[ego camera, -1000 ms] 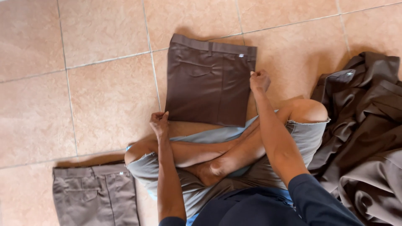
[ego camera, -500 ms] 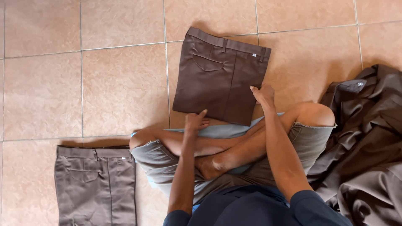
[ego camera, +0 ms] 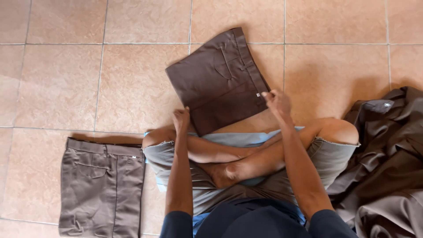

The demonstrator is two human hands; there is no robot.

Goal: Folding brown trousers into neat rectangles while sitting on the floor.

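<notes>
Half the garment pile (ego camera: 387, 167) cropped

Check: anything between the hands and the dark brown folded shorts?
Nothing visible. The right hand already grips the folded brown shorts at the waistband corner, and the left hand is on their near corner, above the person's crossed legs.
</notes>
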